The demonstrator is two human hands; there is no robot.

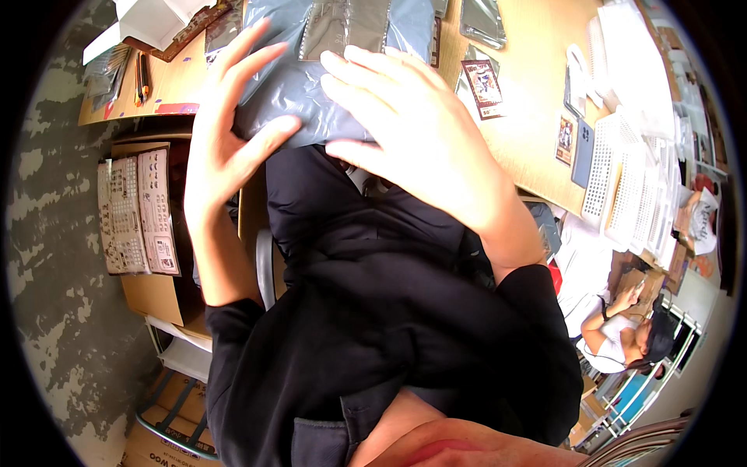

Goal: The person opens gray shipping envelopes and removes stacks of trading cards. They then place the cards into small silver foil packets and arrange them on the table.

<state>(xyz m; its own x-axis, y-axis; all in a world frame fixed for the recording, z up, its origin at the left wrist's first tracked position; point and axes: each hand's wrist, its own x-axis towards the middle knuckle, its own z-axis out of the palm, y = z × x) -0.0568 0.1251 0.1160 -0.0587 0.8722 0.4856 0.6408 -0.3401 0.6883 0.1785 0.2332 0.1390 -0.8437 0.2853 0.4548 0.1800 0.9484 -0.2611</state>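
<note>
A shiny blue-grey plastic mailing bag point(297, 111) lies at the near edge of the wooden table, partly covered by both hands. On its upper part is a grey rectangular pouch point(330, 32) with perforated-looking sides. My left hand point(224, 134), its fingers spread, is at the bag's left side with the thumb over the lower part; whether it touches the plastic is unclear. Over the right half of the bag, my right hand point(414, 128) is stretched flat, palm down, fingertips near the pouch's lower edge. Neither hand grips anything. The bag's far end is cut off by the picture's rim.
Right of the bag lie a printed card point(483, 87) and clear sleeves point(483, 23). A phone point(582, 154) sits beside white perforated baskets point(604, 169). Utility knives point(142, 79) and a white box point(154, 23) are at left. Another person point(618, 344) is at far right.
</note>
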